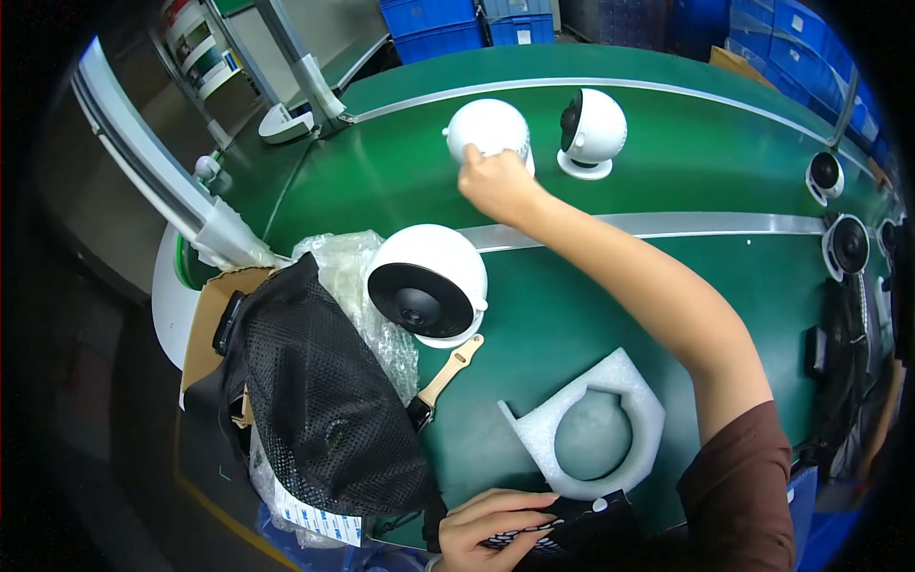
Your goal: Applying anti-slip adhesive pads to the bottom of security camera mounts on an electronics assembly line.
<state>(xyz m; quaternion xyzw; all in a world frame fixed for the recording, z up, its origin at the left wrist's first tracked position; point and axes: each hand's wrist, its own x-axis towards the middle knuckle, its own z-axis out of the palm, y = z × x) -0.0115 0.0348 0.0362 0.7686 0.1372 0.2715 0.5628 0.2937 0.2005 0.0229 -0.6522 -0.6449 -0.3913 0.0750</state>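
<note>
On the green belt at the far middle stands a white ball-shaped device [489, 124]. My right hand [500, 183] reaches out to it, fingers curled against its near side. To its right stands a matching device [599, 129] with a black round front, on a round white foot. A nearer, larger-looking one [434, 276] faces me with its black front turned down to the left. My left hand [491, 529] lies low at the near edge, fingers stretched and apart over a black thing with white marks [610, 520]. Just above it lies a grey foam ring [640, 419].
At left, a black mesh bag [324, 410] leans by a cardboard box [205, 329] and bubble wrap [353, 257]. A watch with a beige strap [448, 377] lies alongside. A metal rail [658, 225] borders the belt. More round devices [846, 244] stand right; blue crates [434, 33] are behind.
</note>
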